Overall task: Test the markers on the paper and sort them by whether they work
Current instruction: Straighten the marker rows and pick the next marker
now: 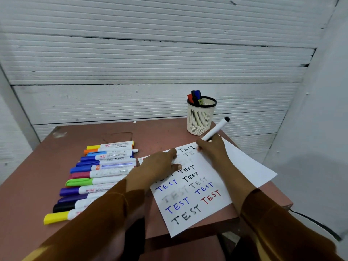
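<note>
A white sheet of paper (pixel 203 213) lies on the table, covered with "TEST" written in black, blue, red and faint grey. My right hand (pixel 212 149) grips a white marker (pixel 216 129) with a black end, its tip down on the paper's top beside a black "TEST". My left hand (pixel 160 166) rests on the paper's left part, fingers spread. A row of several capped markers (pixel 99 174) lies to the left: yellow, orange, blue, pink, green, purple, black. A white mesh pen cup (pixel 200 117) at the back holds a red, a blue and a black marker.
The reddish-brown table (pixel 37 176) is small; its front edge runs just below the paper. A white corrugated wall stands right behind it and another white panel to the right. A black cable hangs at the table's right side.
</note>
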`<state>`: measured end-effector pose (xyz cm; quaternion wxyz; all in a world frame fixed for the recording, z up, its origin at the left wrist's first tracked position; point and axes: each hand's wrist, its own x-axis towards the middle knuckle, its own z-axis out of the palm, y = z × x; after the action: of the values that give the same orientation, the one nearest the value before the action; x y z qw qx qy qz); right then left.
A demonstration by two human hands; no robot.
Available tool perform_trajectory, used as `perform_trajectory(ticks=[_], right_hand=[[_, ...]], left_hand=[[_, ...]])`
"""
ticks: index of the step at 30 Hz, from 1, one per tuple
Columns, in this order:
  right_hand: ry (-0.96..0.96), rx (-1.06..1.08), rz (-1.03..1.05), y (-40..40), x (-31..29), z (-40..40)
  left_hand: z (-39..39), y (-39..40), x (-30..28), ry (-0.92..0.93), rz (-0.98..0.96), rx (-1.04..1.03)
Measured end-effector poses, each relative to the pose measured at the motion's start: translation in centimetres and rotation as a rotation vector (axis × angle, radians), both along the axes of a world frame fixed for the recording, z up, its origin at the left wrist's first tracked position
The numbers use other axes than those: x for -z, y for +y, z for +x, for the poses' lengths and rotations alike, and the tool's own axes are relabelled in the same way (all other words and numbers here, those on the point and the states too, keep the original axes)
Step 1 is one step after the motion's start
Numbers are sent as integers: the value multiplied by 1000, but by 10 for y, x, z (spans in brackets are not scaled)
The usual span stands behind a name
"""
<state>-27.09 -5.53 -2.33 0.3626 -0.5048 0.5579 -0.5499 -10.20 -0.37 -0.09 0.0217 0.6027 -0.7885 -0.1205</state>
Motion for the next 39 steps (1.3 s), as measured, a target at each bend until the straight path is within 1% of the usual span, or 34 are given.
perform_trajectory(ticks=[2, 5, 29, 31, 35, 39], right_hand=[[83, 16, -10, 1, 0, 1], [118, 38, -11, 2, 1, 0], [250, 2, -56, 4, 2, 3], [224, -1, -41, 4, 1, 2], [96, 74, -48, 3, -1, 0], [123, 56, -33, 4, -1, 2]], left_hand=[[0, -1, 0, -3, -5, 3], [0, -1, 1, -3, -8, 7], [0, -4, 3, -18, -6, 3], [1, -3, 2, -17, -5, 2], [0, -2, 2, -4, 0, 0], [0, -1, 0, -8, 6, -3]])
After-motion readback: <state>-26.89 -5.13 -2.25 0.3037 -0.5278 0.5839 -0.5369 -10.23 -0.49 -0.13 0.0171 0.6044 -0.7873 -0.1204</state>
